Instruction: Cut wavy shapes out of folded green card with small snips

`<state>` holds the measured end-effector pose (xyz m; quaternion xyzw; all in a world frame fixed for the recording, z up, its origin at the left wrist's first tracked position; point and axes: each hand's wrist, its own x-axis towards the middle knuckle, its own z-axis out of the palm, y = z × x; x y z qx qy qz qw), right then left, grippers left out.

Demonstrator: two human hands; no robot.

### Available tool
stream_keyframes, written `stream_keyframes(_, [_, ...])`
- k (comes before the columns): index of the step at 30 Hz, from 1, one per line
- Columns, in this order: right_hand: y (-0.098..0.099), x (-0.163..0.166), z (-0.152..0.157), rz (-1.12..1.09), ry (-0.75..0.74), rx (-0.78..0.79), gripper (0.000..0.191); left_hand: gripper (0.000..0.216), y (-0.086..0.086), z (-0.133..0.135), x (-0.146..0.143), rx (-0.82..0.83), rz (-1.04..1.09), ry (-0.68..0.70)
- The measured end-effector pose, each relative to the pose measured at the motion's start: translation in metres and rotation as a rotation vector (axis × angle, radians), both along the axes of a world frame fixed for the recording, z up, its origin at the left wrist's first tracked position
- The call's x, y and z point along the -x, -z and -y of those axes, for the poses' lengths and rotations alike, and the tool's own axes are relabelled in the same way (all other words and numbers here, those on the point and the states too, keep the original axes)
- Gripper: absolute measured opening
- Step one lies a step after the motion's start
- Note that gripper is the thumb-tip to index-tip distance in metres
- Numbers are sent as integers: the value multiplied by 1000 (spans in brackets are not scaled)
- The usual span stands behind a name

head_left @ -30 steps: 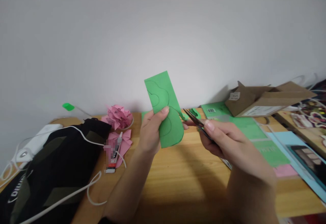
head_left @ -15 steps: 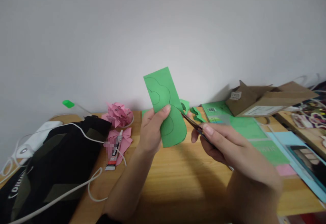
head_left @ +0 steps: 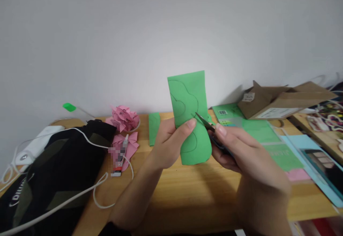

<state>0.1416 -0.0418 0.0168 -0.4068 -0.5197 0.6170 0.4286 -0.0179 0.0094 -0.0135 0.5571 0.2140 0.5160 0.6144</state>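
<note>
Pinched between thumb and fingers of my left hand [head_left: 171, 139] is a green sheet of paper [head_left: 189, 89], held upright above the table. Curved pencil outlines run down it, and its lower right corner is cut round. My right hand [head_left: 233, 146] is closed on a pair of scissors [head_left: 206, 123]. Their blades reach over the right edge of the paper, with the tip near my left thumb and the drawn line. The scissor handles are mostly hidden by my fingers.
On the left lie a black bag [head_left: 66, 161], a white cable [head_left: 61, 205], a pink paper flower [head_left: 124, 117] and a glue tube [head_left: 122, 157]. A green paper strip [head_left: 153, 128] rests behind my left hand. Rightward are a cardboard box [head_left: 284, 103], green packs [head_left: 259, 134] and blue paper [head_left: 297, 142].
My left hand has moved right with the green paper, which now stands straighter. The scissor blades now lie further in over the paper. The green strip behind is more exposed.
</note>
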Motion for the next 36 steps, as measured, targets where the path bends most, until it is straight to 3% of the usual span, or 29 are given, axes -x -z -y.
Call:
stream_keyframes(13, [3, 0, -6, 2, 10, -16, 50, 31, -3, 1, 3, -52, -59, 80])
stream_keyframes(24, [4, -1, -7, 36, -4, -45, 51, 32, -6, 1, 7, -23, -95, 19])
stream_keyframes(36, [7, -2, -9, 61, -14, -134, 50, 38, -14, 0, 8, -24, -102, 49])
